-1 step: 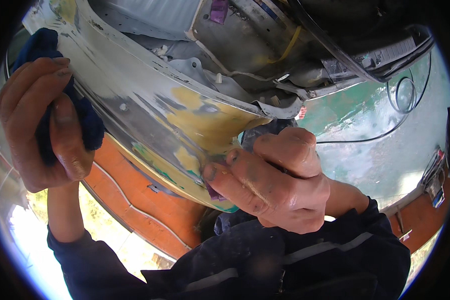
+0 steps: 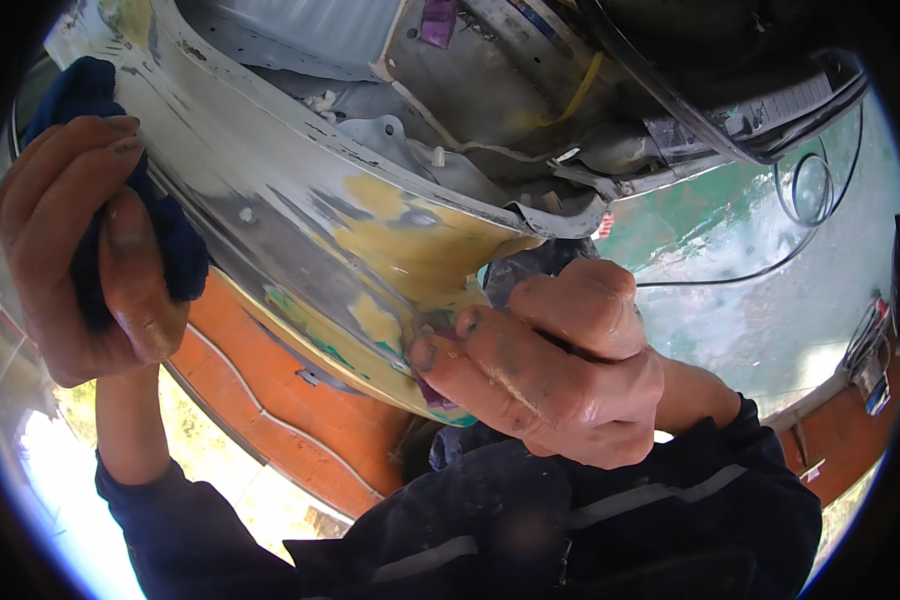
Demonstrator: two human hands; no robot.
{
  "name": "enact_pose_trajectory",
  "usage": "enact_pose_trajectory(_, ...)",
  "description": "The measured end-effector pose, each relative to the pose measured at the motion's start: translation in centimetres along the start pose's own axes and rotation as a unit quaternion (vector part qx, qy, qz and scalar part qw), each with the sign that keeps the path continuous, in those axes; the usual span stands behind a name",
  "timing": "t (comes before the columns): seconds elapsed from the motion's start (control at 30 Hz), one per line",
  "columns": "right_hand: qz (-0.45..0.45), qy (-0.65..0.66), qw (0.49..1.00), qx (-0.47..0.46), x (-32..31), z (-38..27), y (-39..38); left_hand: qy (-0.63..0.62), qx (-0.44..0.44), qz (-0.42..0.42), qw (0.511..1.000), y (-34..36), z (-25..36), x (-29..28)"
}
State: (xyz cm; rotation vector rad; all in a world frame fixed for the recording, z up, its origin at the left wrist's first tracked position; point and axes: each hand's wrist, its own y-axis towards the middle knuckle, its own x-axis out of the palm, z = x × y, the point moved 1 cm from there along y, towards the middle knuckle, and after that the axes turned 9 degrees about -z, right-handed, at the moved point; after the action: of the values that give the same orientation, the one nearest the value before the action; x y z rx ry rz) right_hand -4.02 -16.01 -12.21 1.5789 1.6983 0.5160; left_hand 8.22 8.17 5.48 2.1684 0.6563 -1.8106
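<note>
My left hand (image 2: 80, 250) is closed around a dark blue cloth (image 2: 175, 235), at the left by the car's body panel (image 2: 260, 190). The panel is worn to bare grey, with yellow filler (image 2: 410, 250) and green patches near its lower edge. My right hand (image 2: 560, 370) lies over the panel's near end, wet, its fingers bent and pressed together. Under its fingertips a piece of purple sandpaper (image 2: 433, 394) shows at the panel's edge; most of it is hidden by the fingers.
Behind the panel is the open car body with a loose cable and a yellow strap (image 2: 578, 90). Another purple piece (image 2: 438, 22) lies inside. A black hose (image 2: 810, 225) coils on the wet green floor (image 2: 730, 235) at right. Orange flooring (image 2: 270, 370) carries a pale cable (image 2: 260, 405).
My right hand has shifted very slightly right and down, and a little more of the purple sandpaper shows. My left hand stays in place.
</note>
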Motion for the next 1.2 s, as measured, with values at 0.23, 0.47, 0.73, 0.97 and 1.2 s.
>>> enact_pose_trajectory(0.23,-0.022,0.004,0.999,0.037,-0.3,-0.3,1.4,-0.008,0.011,0.019,1.0,0.5,-0.3,0.5)
enact_pose_trajectory(0.47,-0.003,0.013,0.999,0.043,0.0,-0.9,1.7,-0.015,0.012,0.004,1.0,0.1,0.2,-0.4)
enact_pose_trajectory(0.73,-0.039,-0.005,0.998,0.045,-0.6,-0.7,2.4,0.011,0.071,-0.003,0.997,1.9,0.6,-0.5)
enact_pose_trajectory(0.97,-0.053,-0.021,0.996,0.072,-0.9,-0.9,2.5,-0.006,0.054,-0.01,0.998,1.9,0.6,0.4)
enact_pose_trajectory(1.2,-0.08,-0.016,0.997,0.016,-1.5,-0.1,2.5,0.01,0.049,-0.023,0.998,1.7,0.4,-0.3)
